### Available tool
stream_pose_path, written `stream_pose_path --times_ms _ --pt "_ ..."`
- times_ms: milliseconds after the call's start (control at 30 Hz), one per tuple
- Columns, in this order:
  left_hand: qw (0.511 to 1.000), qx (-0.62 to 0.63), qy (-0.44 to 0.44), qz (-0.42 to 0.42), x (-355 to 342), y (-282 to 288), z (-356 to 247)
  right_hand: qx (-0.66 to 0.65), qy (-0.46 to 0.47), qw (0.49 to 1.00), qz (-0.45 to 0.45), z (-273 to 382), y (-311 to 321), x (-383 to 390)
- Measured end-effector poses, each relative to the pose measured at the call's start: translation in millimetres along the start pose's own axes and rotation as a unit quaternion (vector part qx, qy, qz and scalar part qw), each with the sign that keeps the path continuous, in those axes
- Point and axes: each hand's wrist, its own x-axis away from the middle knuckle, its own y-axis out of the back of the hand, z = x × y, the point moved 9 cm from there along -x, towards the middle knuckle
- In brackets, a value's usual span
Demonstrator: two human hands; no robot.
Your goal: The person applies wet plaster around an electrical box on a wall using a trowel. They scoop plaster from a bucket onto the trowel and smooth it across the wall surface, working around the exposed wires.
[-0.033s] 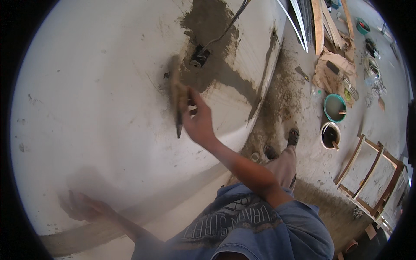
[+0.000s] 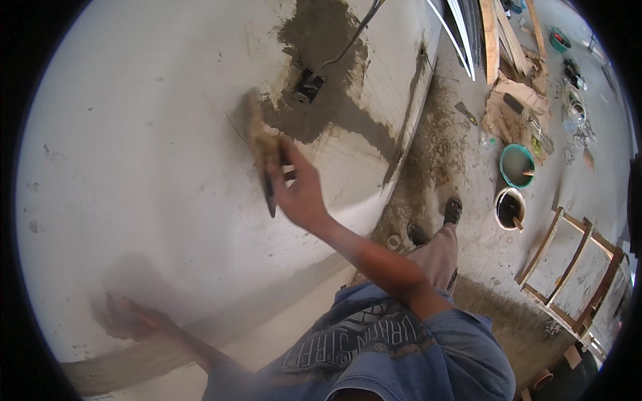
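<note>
Up on the white wall (image 2: 134, 167), right hand (image 2: 301, 194) presses a trowel (image 2: 266, 160).

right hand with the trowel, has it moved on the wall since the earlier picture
No. The right hand and trowel sit at the same spot just below-left of the dark wall socket, at the grey plaster patch's edge.

Bare white wall (image 2: 134, 167) left of the float (image 2: 262, 150); recessed socket box (image 2: 307, 85) just upper right.

The broad plastered wall (image 2: 134, 167) is off-white, with a dark grey wet cement patch (image 2: 328, 73) at far centre. Right, a teal round plastic bucket (image 2: 517, 165) stands on the dusty grey-brown floor (image 2: 481, 247).
</note>
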Motion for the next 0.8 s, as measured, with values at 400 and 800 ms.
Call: stream_pose_path --times_ms 400,800 --pt "1.0 -0.001 0.02 0.003 -2.4 5.1 -4.1 -0.208 -0.118 0.971 0.001 -92.2 72.6 -0.2" --pt "1.0 -0.006 0.004 0.013 1.2 2.9 -1.6 -0.164 -0.086 0.983 -0.005 -71.6 81.8 -24.8"
